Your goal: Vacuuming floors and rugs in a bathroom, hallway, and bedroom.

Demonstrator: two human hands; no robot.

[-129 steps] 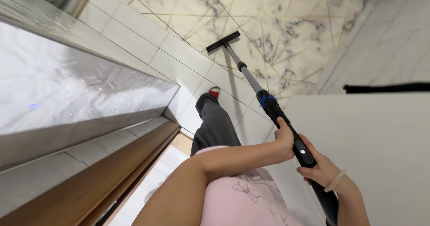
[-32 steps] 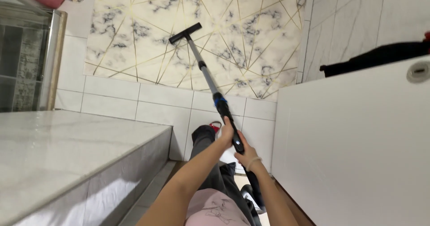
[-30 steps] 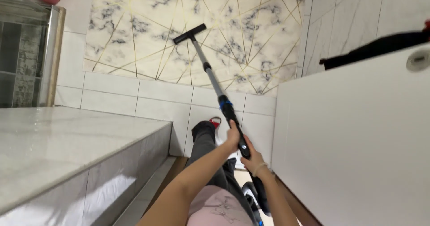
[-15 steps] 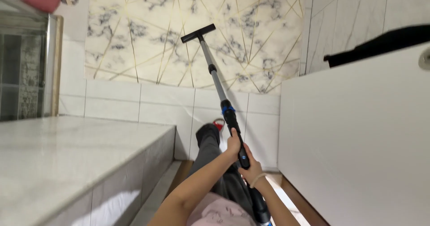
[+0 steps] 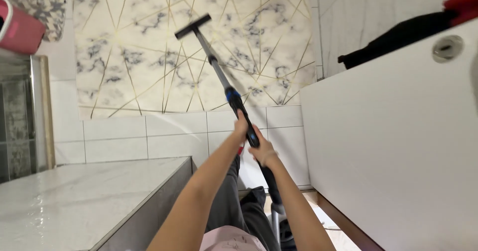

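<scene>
The left hand (image 5: 242,126) is wrapped around the black handle of the vacuum wand (image 5: 234,100), with the fingers curled tight on it, just below the blue ring (image 5: 231,94). The right hand (image 5: 264,154) sits a little lower on the same handle, just beside the left one, and it is closed around it too, with the thumb near the small blue button (image 5: 253,141). Both arms are stretched far out in front of the body. From the hands the wand goes up and away as a thin grey tube (image 5: 209,52), and at its far end is the flat black floor head (image 5: 192,26). That head rests on the marble floor with gold lines (image 5: 129,57), well away from the hands and near the middle of the patterned part. I think a good way to do this is to keep both hands snug on the handle so the long tube does not wobble, and to keep the black head lying flat on the floor so it can suck up dirt all along its edge. Slow, straight pushes would likely work best, with each pass next to the last one. The white tiles (image 5: 164,136) lie nearer the feet. On the left is a grey marble counter (image 5: 74,201), on the right a white cabinet (image 5: 398,141) with dark cloth (image 5: 393,37) on top, so the wand should stay between them. A pink tub (image 5: 20,32) sits far left.
</scene>
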